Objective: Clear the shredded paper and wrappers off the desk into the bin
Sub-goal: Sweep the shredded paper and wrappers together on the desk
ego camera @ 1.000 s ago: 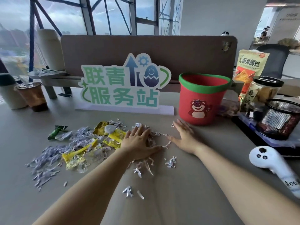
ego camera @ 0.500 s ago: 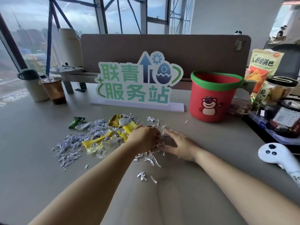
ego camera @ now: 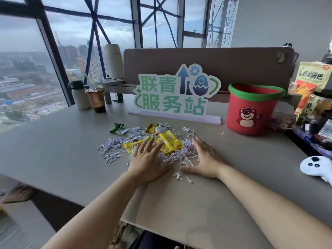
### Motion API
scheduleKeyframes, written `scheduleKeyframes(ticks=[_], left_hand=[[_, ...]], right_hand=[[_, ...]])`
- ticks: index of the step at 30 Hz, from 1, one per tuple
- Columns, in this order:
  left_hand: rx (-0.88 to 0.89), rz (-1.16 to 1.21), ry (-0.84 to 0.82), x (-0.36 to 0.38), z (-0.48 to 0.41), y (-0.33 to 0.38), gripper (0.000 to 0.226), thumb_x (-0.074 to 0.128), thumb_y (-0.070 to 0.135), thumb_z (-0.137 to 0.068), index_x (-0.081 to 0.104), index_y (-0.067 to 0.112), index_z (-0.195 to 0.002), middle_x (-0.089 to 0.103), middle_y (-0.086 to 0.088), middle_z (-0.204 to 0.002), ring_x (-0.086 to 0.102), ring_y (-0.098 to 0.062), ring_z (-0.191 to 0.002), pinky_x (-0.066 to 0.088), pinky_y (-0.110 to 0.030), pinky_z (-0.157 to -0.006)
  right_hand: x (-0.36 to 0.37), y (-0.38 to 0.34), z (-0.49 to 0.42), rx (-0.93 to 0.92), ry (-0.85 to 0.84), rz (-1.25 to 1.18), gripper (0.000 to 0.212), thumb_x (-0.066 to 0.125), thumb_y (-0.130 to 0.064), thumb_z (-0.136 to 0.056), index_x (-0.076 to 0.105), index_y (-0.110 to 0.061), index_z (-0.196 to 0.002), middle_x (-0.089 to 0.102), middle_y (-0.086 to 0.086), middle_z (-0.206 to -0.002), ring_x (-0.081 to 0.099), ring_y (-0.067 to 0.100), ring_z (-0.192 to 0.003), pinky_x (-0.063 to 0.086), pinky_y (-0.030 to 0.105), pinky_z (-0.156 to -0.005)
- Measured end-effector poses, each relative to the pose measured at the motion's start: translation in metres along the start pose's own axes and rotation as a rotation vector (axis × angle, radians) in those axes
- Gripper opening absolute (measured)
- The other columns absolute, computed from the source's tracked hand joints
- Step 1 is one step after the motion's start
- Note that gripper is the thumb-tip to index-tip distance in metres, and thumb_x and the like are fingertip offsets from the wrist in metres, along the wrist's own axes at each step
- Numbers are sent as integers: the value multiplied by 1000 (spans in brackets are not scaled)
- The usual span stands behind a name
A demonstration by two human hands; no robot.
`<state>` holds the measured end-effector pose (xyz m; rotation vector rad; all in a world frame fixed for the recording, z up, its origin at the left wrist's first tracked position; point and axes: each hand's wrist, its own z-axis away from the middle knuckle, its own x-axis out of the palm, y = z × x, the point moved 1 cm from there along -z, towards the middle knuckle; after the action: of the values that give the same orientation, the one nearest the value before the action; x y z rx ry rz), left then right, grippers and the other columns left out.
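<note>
A pile of white shredded paper lies spread on the grey desk, mixed with yellow wrappers and a green wrapper at its far left. My left hand lies flat, fingers spread, on the near side of the pile over a yellow wrapper. My right hand rests flat, fingers apart, against the pile's right side. Between the two hands sits heaped shreds. The red bin with a green rim and a bear picture stands upright to the far right of the pile.
A green-lettered standing sign is behind the pile. A coffee cup and a white flask stand at the back left. Snack bags, a jar and a mesh basket crowd the right side. A white controller lies near right.
Both hands have opened flat and now press on the pile from either side; the shreds between them look more gathered. The camera view has shifted left.
</note>
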<state>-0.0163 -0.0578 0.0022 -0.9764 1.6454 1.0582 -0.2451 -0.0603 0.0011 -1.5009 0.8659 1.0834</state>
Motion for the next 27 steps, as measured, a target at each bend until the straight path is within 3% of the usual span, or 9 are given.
scheduleKeyframes(ticks=[5, 11, 13, 18, 22, 27], left_hand=[[-32, -57, 23, 9, -5, -2, 80, 28, 76, -81, 8, 36, -148, -1, 8, -160, -11, -13, -146, -15, -40, -117], [-9, -124, 21, 13, -31, 5, 76, 21, 74, -84, 11, 35, -148, 5, 6, -160, -5, -13, -147, -13, -45, -118], [10, -127, 15, 14, -38, 9, 72, 21, 71, -86, 14, 34, -148, 15, 7, -158, 3, -12, -147, -12, -46, -118], [43, -52, 89, 12, -43, 12, 55, 33, 66, -87, 49, 33, -129, 50, 14, -139, 36, -9, -136, -4, -47, -119], [98, -63, 146, 12, -41, 14, 43, 40, 60, -88, 60, 34, -117, 61, 14, -123, 49, -9, -124, 0, -42, -120], [114, -107, 139, 6, -41, 20, 33, 41, 49, -92, 66, 32, -106, 66, 12, -111, 56, -12, -114, 2, -37, -119]], right_hand=[[2, -6, -18, 30, 27, -21, 125, 48, -88, -55, -4, -25, -149, -3, -4, -160, 2, 17, -147, 11, 39, -121], [7, -3, -39, 20, 73, -6, 109, 47, -86, -60, 16, -28, -147, 20, -4, -157, 21, 17, -144, 22, 37, -117], [7, 0, -42, 0, 95, 7, 96, 48, -81, -65, 27, -30, -143, 32, -4, -152, 29, 19, -140, 26, 35, -115], [6, 1, -45, -40, 197, -8, 76, 49, -76, -67, 56, -27, -124, 53, -1, -130, 44, 21, -125, 35, 33, -106], [7, -1, -43, -59, 227, -67, 48, 63, -51, -80, 63, -19, -115, 58, 6, -116, 48, 25, -116, 37, 31, -100], [4, -4, -34, -33, 213, -167, 29, 61, -36, -86, 67, -15, -105, 57, 9, -102, 54, 26, -103, 44, 32, -85]])
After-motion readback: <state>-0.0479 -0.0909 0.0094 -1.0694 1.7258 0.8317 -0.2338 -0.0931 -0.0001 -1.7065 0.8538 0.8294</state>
